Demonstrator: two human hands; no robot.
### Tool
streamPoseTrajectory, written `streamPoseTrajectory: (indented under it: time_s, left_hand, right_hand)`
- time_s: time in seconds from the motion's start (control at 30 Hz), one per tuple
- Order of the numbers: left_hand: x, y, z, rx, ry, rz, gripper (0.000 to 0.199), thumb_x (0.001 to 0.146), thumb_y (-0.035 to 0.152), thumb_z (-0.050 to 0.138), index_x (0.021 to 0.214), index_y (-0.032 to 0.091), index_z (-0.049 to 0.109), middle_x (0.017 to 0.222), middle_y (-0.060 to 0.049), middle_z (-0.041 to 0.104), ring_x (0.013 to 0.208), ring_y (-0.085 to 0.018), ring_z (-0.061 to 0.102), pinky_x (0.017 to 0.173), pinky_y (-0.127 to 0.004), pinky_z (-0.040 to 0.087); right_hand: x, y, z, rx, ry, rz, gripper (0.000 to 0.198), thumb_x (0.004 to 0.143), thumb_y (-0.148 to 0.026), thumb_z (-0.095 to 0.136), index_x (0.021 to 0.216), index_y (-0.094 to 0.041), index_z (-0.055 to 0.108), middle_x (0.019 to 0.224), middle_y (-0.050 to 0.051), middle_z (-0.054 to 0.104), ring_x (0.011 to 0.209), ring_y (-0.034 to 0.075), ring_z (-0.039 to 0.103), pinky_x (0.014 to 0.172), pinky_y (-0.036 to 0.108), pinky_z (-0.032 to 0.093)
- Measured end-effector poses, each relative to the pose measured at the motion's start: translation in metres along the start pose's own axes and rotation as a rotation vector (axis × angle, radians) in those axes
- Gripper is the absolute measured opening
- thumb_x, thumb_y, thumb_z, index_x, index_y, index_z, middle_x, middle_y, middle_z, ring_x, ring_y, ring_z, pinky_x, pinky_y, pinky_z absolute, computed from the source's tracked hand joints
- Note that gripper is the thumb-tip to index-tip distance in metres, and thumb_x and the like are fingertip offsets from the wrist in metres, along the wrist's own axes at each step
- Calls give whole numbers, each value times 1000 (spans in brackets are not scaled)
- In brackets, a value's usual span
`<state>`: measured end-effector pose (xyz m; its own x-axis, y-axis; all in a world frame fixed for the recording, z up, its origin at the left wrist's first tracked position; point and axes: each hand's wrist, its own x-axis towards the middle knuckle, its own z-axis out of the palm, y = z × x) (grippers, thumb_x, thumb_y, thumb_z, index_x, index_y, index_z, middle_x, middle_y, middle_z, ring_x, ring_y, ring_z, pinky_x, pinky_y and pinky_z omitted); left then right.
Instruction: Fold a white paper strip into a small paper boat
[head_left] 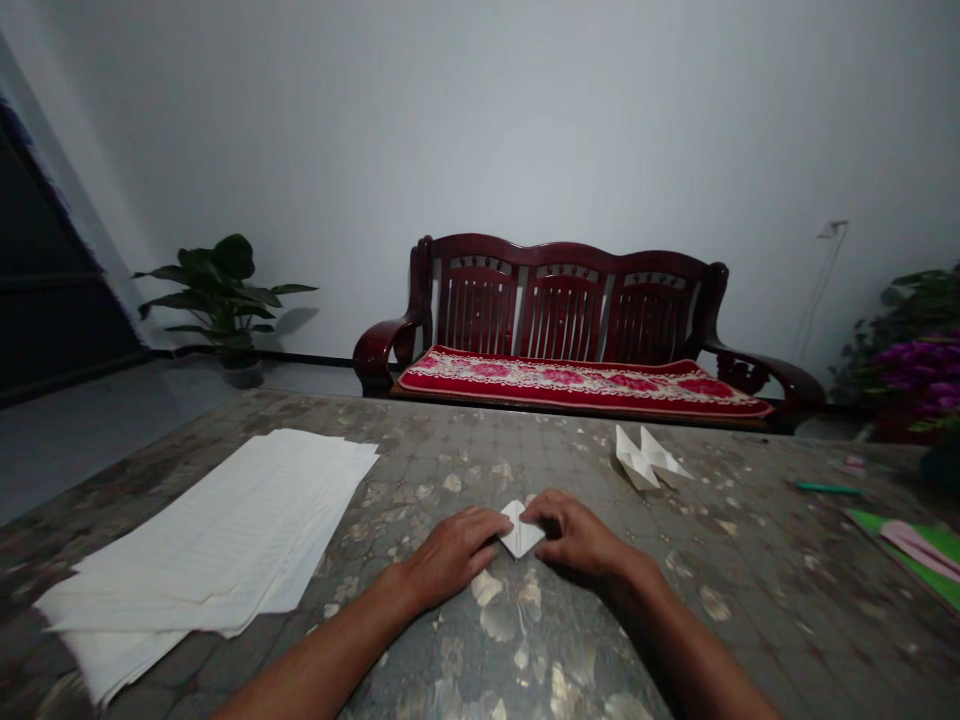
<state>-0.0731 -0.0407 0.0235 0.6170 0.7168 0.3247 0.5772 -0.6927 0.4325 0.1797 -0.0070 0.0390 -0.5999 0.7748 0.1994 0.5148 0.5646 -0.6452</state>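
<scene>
A small white piece of folded paper point(520, 542), diamond-shaped with a crease down its middle, lies on the patterned tabletop in front of me. My left hand point(459, 543) grips its left corner, fingertips on the paper and the other fingers curled together. On the opposite side, my right hand point(576, 532) holds the right part, its index finger bent onto the top surface and its thumb low at the edge. The fingers cover both side corners. Beyond my right hand stand two white folded paper boats point(636, 462), close together.
Loose white paper sheets point(225, 530) form an uneven stack on the table's point(420, 660) left. To the right lie a green pen point(828, 489) and green paper point(930, 572) with a pink strip. A wooden bench point(562, 310) stands behind the table.
</scene>
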Motion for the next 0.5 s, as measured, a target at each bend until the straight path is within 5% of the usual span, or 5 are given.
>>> streamPoseTrajectory:
  time_s: [0.33, 0.5]
  left_hand:
    - [10, -11, 2, -20, 93, -60, 18, 94, 19, 56, 109, 20, 65, 108, -5, 70, 104, -18, 64, 93, -31, 51]
    - [15, -17, -3, 13, 50, -1, 16, 97, 26, 57, 108, 19, 65, 104, -5, 70, 99, -18, 64, 88, -29, 51]
  right_hand:
    - [-14, -8, 5, -253, 47, -35, 24, 93, -20, 52, 109, -22, 70, 110, 6, 70, 103, 21, 60, 91, 33, 44]
    - [-20, -21, 5, -360, 25, -8, 29, 88, -26, 62, 116, -22, 68, 119, 7, 66, 107, 24, 58, 94, 35, 44]
